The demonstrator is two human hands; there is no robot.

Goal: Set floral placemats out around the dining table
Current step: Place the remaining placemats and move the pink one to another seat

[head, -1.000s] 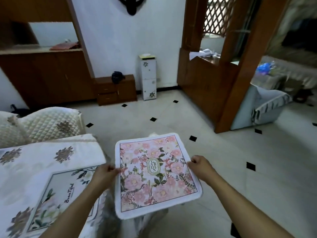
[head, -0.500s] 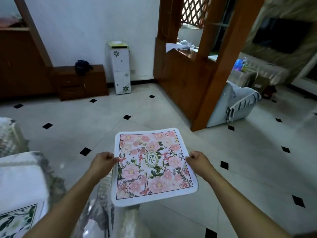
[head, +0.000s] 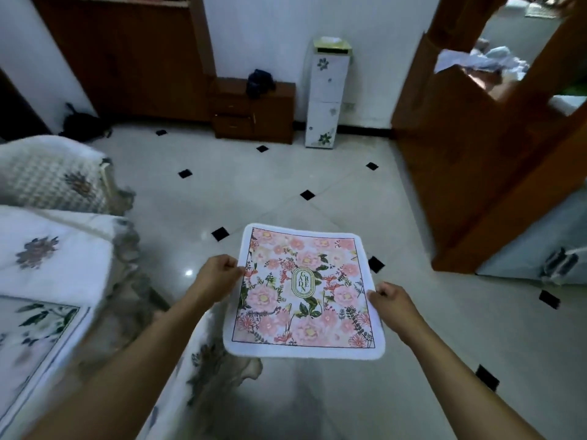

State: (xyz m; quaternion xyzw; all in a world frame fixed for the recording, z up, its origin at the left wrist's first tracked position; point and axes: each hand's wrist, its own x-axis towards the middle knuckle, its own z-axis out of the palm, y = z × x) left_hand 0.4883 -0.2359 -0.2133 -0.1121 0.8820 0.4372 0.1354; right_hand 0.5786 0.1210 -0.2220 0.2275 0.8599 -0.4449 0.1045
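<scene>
Square pink floral fabric placemat with white border (head: 305, 292) pinched at mid-side edges by closed left hand (head: 219, 274) and right hand (head: 392, 301); judged light, soft, semi-stiff.

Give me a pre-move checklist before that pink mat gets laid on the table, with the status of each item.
1. Left hand has a grip on the pink floral placemat: ok, pinching its left edge.
2. Right hand has a grip on it: ok, pinching the right edge.
3. Mat held flat, print up: ok, not folded or sagging.
4. Mat over the table: not ok, it hangs over the tiled floor, to the right of the tablecloth.
5. Free place on the table: cannot tell; a green-leaf placemat already lies at the near left, and the rest is out of frame.
6. Chair clear of the path: cannot tell.
</scene>
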